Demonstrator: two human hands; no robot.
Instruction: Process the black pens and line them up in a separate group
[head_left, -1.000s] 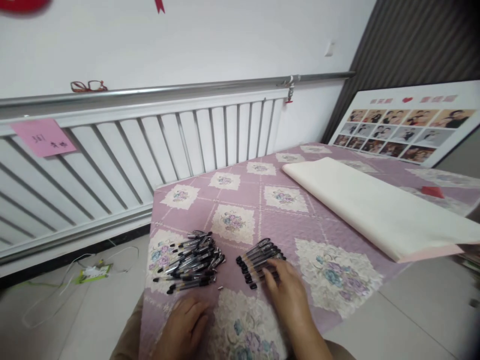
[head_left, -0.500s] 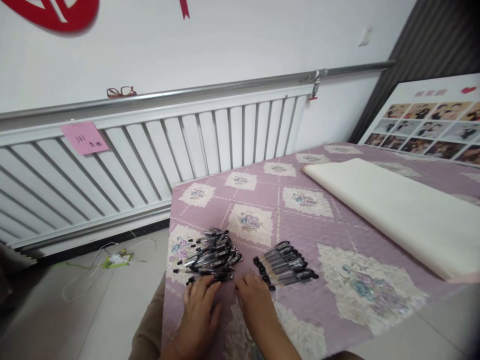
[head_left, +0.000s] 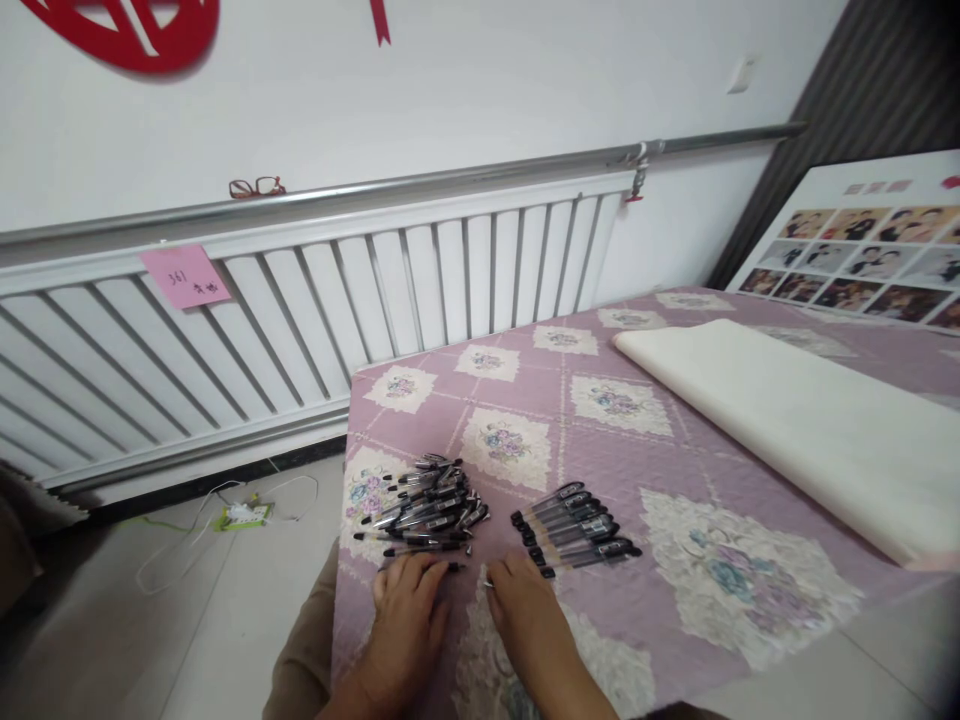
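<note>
On the table's near left part lies a loose pile of black gel pens, with clear barrels and dark ends. My left hand is just below the pile, its fingers curled over a pen whose dark end sticks out past the fingertips. To its right, my right hand is closed in a pinch; a tiny pale tip shows at its fingertips, and the rest is hidden. Right of it, several pens lie side by side in a fanned row, separate from the pile.
A purple flowered cloth covers the table. A folded cream sheet lies on the right. Behind stands a photo board. A white radiator runs along the wall. A power strip with cables is on the floor at left.
My left hand has drawn a pen slightly away from the pile toward me. The pale tip now shows at my right fingertips. The whole view has shifted slightly.
</note>
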